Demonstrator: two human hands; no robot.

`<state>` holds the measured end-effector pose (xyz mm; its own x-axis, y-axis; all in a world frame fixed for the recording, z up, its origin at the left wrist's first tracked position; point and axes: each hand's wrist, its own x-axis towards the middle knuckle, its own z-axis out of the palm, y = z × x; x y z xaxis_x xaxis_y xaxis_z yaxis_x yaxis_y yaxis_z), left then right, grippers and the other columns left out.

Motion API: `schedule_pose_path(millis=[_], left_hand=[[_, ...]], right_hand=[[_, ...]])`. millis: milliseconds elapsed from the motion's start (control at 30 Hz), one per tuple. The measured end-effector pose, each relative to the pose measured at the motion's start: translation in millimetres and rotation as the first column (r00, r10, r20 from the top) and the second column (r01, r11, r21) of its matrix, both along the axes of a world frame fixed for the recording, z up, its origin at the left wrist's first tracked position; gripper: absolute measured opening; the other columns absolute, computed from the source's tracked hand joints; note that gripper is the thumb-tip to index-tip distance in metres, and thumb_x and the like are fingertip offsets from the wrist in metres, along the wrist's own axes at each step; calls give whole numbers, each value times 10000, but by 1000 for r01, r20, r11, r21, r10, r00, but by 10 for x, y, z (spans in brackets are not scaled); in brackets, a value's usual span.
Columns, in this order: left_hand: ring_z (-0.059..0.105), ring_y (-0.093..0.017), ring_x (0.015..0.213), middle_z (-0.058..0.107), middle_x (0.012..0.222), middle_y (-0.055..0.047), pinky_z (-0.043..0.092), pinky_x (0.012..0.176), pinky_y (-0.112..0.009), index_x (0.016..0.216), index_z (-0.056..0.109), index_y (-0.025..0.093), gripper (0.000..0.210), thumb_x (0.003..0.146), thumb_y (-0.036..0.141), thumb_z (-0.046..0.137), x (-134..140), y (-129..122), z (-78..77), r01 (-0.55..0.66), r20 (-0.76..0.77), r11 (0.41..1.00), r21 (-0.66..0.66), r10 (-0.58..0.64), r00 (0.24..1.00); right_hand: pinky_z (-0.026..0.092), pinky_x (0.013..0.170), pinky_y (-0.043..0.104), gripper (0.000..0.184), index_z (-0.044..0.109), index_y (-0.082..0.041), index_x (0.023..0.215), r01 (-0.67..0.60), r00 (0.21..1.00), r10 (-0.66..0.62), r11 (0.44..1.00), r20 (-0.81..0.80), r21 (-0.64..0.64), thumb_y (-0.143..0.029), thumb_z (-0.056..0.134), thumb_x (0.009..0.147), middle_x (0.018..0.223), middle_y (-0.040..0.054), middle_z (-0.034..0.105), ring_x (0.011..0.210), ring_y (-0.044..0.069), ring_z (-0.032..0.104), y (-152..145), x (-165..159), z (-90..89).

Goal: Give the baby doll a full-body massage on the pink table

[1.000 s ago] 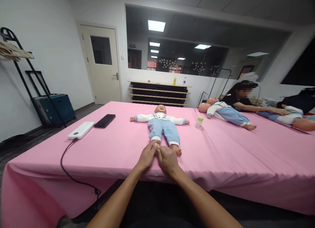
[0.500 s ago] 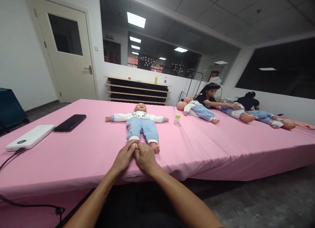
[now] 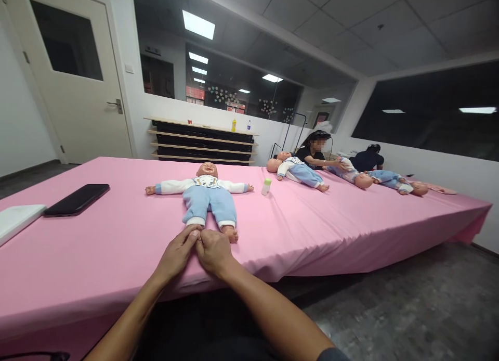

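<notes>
A baby doll (image 3: 208, 197) in a white top and light blue trousers lies on its back on the pink-covered table (image 3: 128, 246), arms stretched out sideways. Its feet point towards me. My left hand (image 3: 180, 250) and my right hand (image 3: 212, 249) meet at the doll's foot on the left side of the view, with fingers closed round it. That foot is almost wholly hidden by my fingers. The doll's other foot (image 3: 231, 233) lies bare beside my right hand. A small white bottle with a green cap (image 3: 266, 187) stands right of the doll's hand.
A black phone (image 3: 78, 198) and a white power bank (image 3: 19, 220) lie at the left. More dolls (image 3: 302, 172) lie further right along the table. A person (image 3: 314, 150) handles one there, and another person (image 3: 368, 157) is behind. Shelves (image 3: 202, 140) stand by the wall.
The view has turned to the right, so everything sits further left in it. Both hands stay closed at the doll's foot. The distant person's hand still rests on a doll.
</notes>
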<state>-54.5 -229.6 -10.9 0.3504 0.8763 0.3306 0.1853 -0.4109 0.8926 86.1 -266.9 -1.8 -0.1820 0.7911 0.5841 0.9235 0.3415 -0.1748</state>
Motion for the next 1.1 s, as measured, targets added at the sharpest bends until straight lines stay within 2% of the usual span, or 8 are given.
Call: schedule_pose_path(millis=[167, 633, 1100], left_hand=[[548, -233, 1173, 619, 1248, -41, 365, 1076, -375, 1188, 600, 229, 493, 864, 563, 439, -4, -1, -3, -14, -20, 1000, 15, 14, 1000], [548, -247, 1163, 617, 1245, -57, 365, 1075, -398, 1185, 600, 218, 501, 859, 568, 449, -20, 49, -56, -3, -16, 1000, -17, 3, 1000], [544, -241, 1177, 612, 1263, -52, 356, 1081, -389, 1198, 596, 219, 504, 859, 563, 451, -36, 33, -27, -13, -58, 1000, -3, 12, 998]], right_hand=[[350, 623, 252, 198, 568, -175, 807, 4, 1000, -4, 1000, 7, 3, -286, 456, 926, 750, 24, 641, 674, 151, 571, -3, 0, 3], [345, 610, 258, 210, 590, -179, 824, 18, 999, -18, 1000, 35, -1, -304, 450, 919, 771, 14, 657, 660, 145, 579, -5, 3, -23], [387, 666, 262, 244, 605, -167, 838, 1, 999, -1, 1000, 38, -7, -315, 437, 935, 815, 31, 677, 712, 152, 612, 13, 11, -55]])
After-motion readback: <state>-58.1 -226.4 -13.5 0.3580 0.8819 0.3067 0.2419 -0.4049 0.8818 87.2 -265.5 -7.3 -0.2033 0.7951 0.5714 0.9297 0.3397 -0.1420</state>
